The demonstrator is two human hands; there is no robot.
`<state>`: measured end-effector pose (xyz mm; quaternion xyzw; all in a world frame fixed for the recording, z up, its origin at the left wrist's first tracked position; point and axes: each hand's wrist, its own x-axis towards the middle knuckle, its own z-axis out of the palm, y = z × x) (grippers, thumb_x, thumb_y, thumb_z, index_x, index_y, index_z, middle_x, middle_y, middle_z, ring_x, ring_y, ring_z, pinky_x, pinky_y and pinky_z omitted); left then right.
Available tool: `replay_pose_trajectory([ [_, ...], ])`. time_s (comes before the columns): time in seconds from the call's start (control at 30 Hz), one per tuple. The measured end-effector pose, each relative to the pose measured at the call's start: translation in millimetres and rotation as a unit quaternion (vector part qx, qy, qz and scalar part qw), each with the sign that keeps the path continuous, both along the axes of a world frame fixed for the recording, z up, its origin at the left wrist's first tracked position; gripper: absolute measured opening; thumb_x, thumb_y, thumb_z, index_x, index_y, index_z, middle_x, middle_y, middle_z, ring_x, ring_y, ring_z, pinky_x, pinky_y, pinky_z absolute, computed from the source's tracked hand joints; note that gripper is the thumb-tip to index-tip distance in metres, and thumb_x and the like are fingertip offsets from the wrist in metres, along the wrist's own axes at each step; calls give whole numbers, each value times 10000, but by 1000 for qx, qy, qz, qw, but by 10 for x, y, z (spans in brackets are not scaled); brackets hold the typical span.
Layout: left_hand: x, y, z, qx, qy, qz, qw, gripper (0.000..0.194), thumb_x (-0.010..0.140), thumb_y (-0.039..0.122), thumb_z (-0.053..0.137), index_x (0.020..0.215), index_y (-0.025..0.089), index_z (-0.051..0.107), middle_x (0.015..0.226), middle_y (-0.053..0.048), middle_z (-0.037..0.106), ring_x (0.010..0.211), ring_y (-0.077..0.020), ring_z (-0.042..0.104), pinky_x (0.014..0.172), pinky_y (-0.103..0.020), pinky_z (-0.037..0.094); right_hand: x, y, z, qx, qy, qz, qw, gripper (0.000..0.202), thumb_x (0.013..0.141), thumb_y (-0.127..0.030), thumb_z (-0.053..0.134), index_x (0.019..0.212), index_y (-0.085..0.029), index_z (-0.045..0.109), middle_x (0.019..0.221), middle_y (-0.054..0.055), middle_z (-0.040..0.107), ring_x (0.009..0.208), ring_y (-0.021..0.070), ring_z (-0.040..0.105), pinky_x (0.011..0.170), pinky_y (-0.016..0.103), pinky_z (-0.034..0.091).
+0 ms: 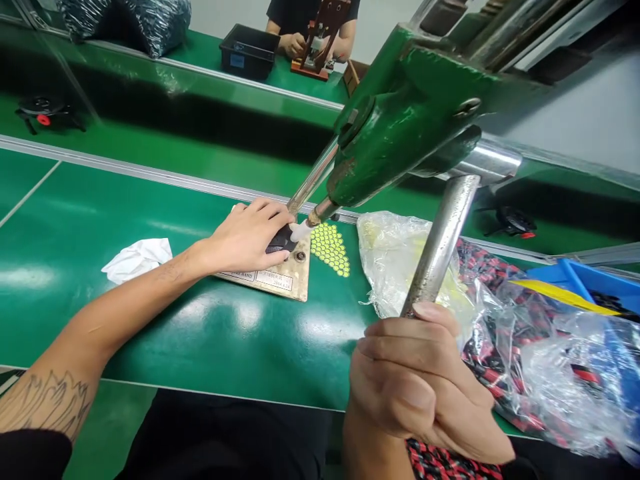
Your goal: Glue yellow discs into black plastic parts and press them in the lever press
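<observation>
My left hand (250, 237) is closed around a black part (283, 241) on the metal base plate (297, 283) of a green hand press (400, 113). The white tip (300, 231) of the press ram meets the black part. My right hand (420, 373) is wrapped round the steel lever (440, 247), which slants down from the press head. Behind the base plate, at its right, lie many yellow-green round pieces (330, 248) on the green table (190, 333).
A clear plastic bag (395, 253) and bags of red and black parts (500, 333) lie right, beside a blue bin (575, 277). White tissue (140, 259) lies left. Across the divider, a person's hands (295, 45) work near a black tray (247, 50).
</observation>
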<state>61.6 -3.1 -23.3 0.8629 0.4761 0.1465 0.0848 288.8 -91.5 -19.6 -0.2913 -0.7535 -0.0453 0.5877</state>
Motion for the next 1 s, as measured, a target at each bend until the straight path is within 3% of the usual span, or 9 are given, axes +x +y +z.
replay_pose_trajectory([
  [0.1, -4, 1, -3, 2, 2, 2, 1000, 502, 975, 441, 625, 1406, 184, 611, 1497, -140, 625, 1374, -352, 524, 986, -491, 521, -15, 27, -56, 29, 72, 15, 997, 513, 1052, -205, 584, 551, -190, 475, 620, -51, 591, 575, 88, 583, 834, 398, 528],
  [0.37, -25, 9, -20, 15, 6, -11, 1000, 438, 1002, 458, 599, 1359, 210, 650, 1502, -129, 619, 1377, -354, 524, 953, -474, 522, -84, 10, -69, 21, 108, 6, 994, 550, 1050, -243, 606, 524, -180, 455, 596, -50, 579, 563, 88, 576, 859, 416, 511],
  [0.47, -28, 14, -7, 7, 9, -15, 1000, 439, 1008, 456, 597, 1359, 198, 646, 1508, -140, 612, 1386, -358, 517, 952, -475, 517, -157, -35, 7, 24, 151, 3, 988, 575, 1032, -230, 615, 506, -184, 388, 566, -52, 545, 522, 85, 532, 839, 433, 497],
  [0.63, -32, 25, -2, -1, 7, -19, 1000, 440, 1007, 442, 598, 1369, 195, 639, 1504, -144, 615, 1371, -354, 528, 940, -461, 502, -227, -166, 171, -40, 229, -46, 971, 637, 1031, -287, 631, 493, -197, 302, 531, -43, 443, 536, 109, 481, 860, 481, 493],
  [0.77, -26, 20, 1, 2, 10, -13, 1000, 450, 1003, 439, 603, 1379, 192, 632, 1501, -139, 616, 1372, -349, 526, 935, -461, 499, -172, -68, 55, 12, 166, 0, 986, 602, 1032, -259, 608, 492, -189, 352, 539, -53, 510, 510, 97, 505, 791, 428, 482],
  [0.87, -18, 14, 7, 2, 14, -11, 1000, 460, 999, 443, 616, 1382, 188, 633, 1494, -131, 619, 1374, -346, 525, 953, -469, 502, -119, 18, -52, 25, 132, 13, 991, 555, 1024, -246, 626, 507, -185, 434, 560, -63, 571, 539, 94, 556, 835, 416, 481],
  [1.0, -16, 14, 7, 0, 11, -4, 1000, 493, 1008, 467, 625, 1409, 181, 623, 1497, -137, 616, 1391, -349, 517, 996, -479, 503, -104, 16, -64, 17, 141, 17, 990, 554, 1031, -247, 613, 509, -180, 441, 560, -63, 564, 549, 87, 555, 876, 415, 477],
])
